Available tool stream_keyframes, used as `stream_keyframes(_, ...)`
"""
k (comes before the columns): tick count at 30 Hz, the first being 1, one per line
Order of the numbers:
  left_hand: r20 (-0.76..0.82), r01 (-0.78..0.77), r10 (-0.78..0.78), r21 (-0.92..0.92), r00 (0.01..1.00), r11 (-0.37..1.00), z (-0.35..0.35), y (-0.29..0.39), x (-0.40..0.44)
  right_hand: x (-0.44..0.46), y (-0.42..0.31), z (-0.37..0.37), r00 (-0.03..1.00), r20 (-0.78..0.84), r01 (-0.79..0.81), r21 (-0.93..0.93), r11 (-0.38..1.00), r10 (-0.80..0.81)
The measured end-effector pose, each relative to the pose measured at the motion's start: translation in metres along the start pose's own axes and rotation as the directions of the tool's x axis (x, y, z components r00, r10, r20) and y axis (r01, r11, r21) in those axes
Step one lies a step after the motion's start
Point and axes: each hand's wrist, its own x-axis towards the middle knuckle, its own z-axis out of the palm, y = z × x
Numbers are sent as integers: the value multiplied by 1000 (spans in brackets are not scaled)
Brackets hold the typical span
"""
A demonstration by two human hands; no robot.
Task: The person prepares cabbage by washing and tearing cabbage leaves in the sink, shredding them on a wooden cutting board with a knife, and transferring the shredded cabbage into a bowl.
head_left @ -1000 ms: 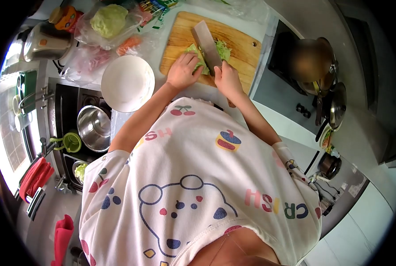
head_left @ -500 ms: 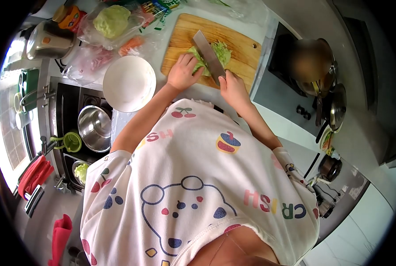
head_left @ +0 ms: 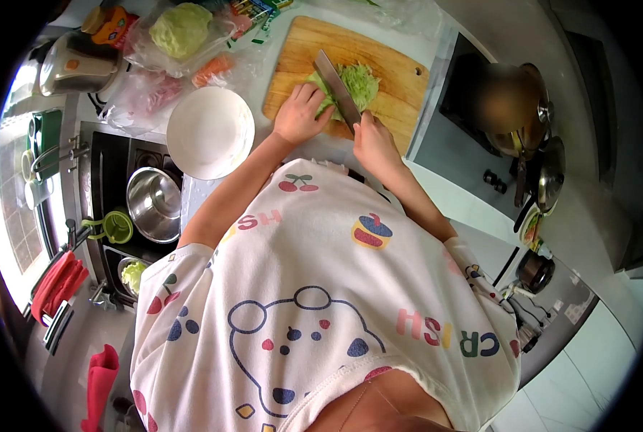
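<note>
A wooden cutting board (head_left: 397, 108) lies on the counter with light green cabbage on it. My left hand (head_left: 301, 114) presses the uncut piece of cabbage (head_left: 326, 101), its fingers curled against the blade's left side. In my right hand (head_left: 374, 144) is the handle of a cleaver (head_left: 337, 88), whose blade points up and to the left. Shredded cabbage (head_left: 361, 85) is heaped just right of the blade. An empty white bowl (head_left: 210, 133) stands left of the board, beside my left forearm.
Behind the bowl are a cabbage head (head_left: 181, 30) in a plastic bag and bagged carrot (head_left: 213, 70). A sink with a steel bowl (head_left: 153, 204) and a green cup (head_left: 118, 227) is at left. A stove with a pan (head_left: 508, 104) and a lidded pot (head_left: 550, 173) stands right.
The cleaver has shifted and tilted over the cabbage, and my right hand moved slightly right with it. More of the shredded cabbage shows right of the blade. My left hand stays on the cabbage.
</note>
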Motion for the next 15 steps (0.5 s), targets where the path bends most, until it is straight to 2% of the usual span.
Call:
stream_keyframes(10, 2, -8, 8, 25, 1000, 1000, 1, -1, 2, 9, 2, 5, 1000, 3, 12, 16, 1000, -12)
stream_keyframes(15, 21, -35, 35, 44, 999, 998, 0, -1, 2, 22, 1, 23, 995, -89, 37, 5, 999, -36)
